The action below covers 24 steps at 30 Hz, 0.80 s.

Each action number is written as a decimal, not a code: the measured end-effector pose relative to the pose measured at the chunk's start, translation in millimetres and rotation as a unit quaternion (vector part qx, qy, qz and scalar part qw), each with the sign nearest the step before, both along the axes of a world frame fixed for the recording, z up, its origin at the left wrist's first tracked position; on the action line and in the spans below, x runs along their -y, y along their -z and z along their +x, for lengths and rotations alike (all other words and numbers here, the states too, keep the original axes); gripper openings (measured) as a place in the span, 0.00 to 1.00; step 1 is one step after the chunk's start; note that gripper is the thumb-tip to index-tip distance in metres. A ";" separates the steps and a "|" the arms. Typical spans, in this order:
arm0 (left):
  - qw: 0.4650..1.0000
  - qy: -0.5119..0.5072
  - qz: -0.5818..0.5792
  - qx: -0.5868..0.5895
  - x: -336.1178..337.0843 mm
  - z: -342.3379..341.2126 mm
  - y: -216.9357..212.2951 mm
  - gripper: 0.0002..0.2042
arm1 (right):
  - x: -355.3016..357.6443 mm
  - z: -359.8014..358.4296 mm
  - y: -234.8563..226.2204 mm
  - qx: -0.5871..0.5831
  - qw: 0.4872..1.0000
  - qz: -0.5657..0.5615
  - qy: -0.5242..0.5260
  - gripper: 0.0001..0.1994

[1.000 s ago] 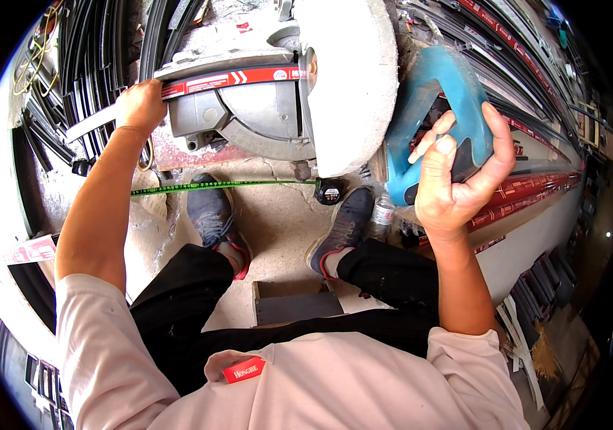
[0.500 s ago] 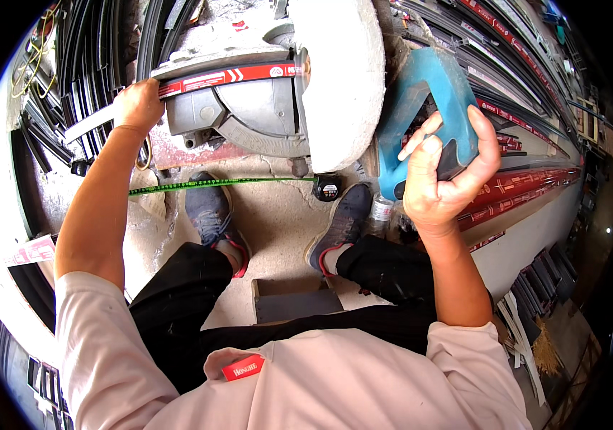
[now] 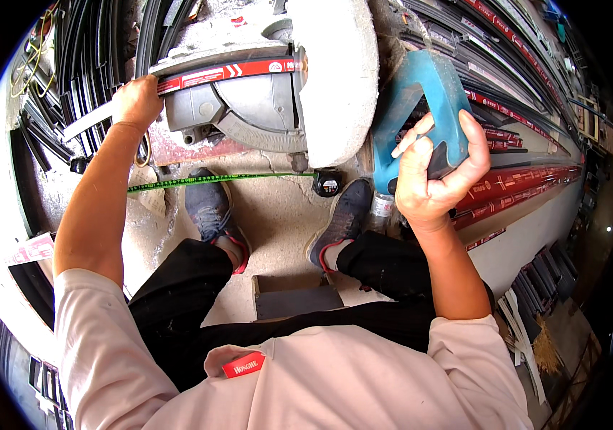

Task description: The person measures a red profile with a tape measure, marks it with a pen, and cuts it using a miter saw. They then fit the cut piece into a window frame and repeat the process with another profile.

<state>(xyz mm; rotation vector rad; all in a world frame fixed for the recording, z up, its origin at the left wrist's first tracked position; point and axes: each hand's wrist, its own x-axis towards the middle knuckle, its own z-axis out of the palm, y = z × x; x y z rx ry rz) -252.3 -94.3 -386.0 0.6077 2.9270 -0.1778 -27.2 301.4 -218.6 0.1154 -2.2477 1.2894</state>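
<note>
A mitre saw stands before me, with a grey base (image 3: 249,104), a big pale dusty blade guard (image 3: 339,79) and a blue handle (image 3: 432,72). My left hand (image 3: 136,104) is closed on a long strip with red film (image 3: 213,72), pressing it along the saw's fence. The strip's right end goes behind the guard. My right hand (image 3: 432,172) curls round the lower part of the blue handle, fingers partly hidden by it. A black tape measure (image 3: 327,182) lies on the floor, its green blade (image 3: 249,175) pulled out leftward past my shoes.
Black curved profiles (image 3: 88,64) are piled at the far left. Red-wrapped profiles (image 3: 521,186) lie in stacks on the right. A clear bottle (image 3: 381,208) stands by my right shoe (image 3: 342,222). A grey box-like piece (image 3: 298,297) sits between my legs.
The blue handle and the guard have shifted slightly left, my right hand with them. My left hand and the strip have hardly moved.
</note>
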 end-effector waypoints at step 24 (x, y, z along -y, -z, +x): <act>1.000 -0.011 0.005 0.024 -2.5 0.1 -5.1 0.07 | 5.8 17.3 20.2 -0.001 1.000 0.008 -0.011 0.30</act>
